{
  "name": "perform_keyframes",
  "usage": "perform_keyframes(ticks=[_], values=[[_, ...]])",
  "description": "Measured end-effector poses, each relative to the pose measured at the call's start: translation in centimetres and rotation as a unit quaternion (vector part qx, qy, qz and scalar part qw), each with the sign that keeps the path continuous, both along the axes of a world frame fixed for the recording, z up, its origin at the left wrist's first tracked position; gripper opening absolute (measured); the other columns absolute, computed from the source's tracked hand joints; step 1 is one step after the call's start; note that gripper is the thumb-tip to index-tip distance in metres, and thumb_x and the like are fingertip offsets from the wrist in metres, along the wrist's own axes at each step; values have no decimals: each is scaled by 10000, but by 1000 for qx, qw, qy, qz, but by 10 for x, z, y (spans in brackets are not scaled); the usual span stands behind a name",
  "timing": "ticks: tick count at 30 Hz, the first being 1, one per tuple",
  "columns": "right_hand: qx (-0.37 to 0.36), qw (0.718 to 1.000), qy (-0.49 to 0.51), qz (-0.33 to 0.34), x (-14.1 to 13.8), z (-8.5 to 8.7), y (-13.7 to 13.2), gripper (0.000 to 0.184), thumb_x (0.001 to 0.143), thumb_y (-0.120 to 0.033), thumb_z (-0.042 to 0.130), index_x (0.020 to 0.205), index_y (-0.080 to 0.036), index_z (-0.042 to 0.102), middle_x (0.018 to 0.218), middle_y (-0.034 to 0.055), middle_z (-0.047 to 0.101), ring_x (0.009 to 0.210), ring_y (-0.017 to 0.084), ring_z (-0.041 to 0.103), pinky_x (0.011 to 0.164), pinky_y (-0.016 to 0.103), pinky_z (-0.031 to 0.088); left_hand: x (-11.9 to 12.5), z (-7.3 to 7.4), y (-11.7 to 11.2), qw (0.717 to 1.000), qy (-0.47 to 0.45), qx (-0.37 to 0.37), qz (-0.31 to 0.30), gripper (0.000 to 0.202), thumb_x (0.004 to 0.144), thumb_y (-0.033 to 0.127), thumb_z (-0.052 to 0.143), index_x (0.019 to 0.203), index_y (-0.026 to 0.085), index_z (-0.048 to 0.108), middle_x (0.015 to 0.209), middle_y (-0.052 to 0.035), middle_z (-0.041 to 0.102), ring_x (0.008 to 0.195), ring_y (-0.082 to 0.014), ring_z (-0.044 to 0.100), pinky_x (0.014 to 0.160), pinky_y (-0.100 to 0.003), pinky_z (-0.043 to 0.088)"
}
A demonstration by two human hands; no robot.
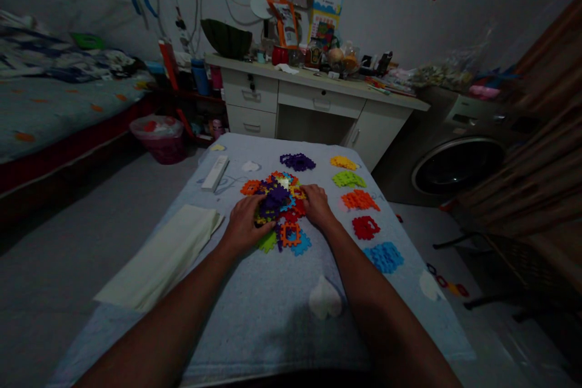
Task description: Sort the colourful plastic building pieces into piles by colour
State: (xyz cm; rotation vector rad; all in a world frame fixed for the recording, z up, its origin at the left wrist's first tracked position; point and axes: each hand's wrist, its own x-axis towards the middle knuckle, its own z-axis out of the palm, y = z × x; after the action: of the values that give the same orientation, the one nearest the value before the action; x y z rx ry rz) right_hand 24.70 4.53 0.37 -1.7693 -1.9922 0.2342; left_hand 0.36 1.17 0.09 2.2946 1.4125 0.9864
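A mixed pile of interlocking plastic pieces (291, 203) in several colours lies mid-table. My left hand (244, 223) grips pieces at the pile's left side, thumb and fingers around them, near a purple piece (276, 197) on top. At the right side, my right hand (318, 205) has its fingers curled against yellow and red pieces; its fingertips are partly hidden. An orange square frame piece (290, 234) and a blue piece (301, 244) lie at the pile's near edge. Single-colour heaps stand apart: purple (297, 162), yellow (344, 162), green (349, 179), orange (360, 200), red (365, 228) and blue (384, 257).
The table has a pale blue cloth (254, 315). On its left lie a white box (215, 173) and a folded cream cloth (159, 257). Behind stands a cluttered white desk (252, 94), with a washing machine (436, 145) at right and a lined bin (159, 139) at left.
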Motion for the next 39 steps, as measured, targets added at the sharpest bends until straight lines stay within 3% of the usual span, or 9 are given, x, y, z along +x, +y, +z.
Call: perform_keyframes(ticks=[7,12,18,22,26,33,39], values=[[57,995,77,26,7,2,-6,249,820,-97,551,1004,-206,678,1059,74,587,1046,220,511,975,373,414,1,-1,1,1000,-4,-1,3,610,751,422,702,1289,215,500,1264,-123,582,1190,-336,542,1017,-519,431],[100,986,131,19,24,20,-2,211,773,-96,562,916,-199,677,1029,59,545,958,190,541,903,327,449,1,-2,1,1000,-8,-4,2,614,768,464,682,1302,232,488,1285,-121,576,1217,-343,527,1030,-526,421],[87,992,38,-80,76,61,42,241,739,-87,537,883,-185,702,847,36,609,815,176,551,810,286,431,0,-1,1,1000,-14,-13,-13,568,809,444,588,1312,197,493,1295,-128,570,1218,-337,523,1037,-519,412],[44,982,-15,-184,104,76,74,298,759,-108,533,980,-187,718,925,58,700,849,186,592,794,274,421,1,2,1,1000,-18,-20,-14,551,779,361,570,1301,200,501,1285,-124,573,1206,-337,521,1028,-531,409],[17,971,-50,-233,116,75,99,314,794,-137,528,1028,-196,730,1051,86,724,942,199,617,821,272,422,2,2,0,999,-29,-15,-8,553,774,346,586,1304,213,501,1282,-122,580,1194,-336,532,1025,-536,410],[5,968,-69,-241,120,69,129,427,802,-100,493,1153,-190,719,1161,94,710,1065,207,611,913,285,408,0,-1,0,999,-32,-16,-6,557,786,342,611,1318,234,484,1323,-120,562,1232,-342,513,1043,-555,404],[-41,968,-87,-233,116,59,136,488,841,-142,499,1297,-229,645,1265,114,660,1185,317,531,960,427,383,2,-1,-2,999,-29,-13,-3,557,790,317,624,1319,237,469,1330,-119,558,1245,-341,502,1052,-559,403]])
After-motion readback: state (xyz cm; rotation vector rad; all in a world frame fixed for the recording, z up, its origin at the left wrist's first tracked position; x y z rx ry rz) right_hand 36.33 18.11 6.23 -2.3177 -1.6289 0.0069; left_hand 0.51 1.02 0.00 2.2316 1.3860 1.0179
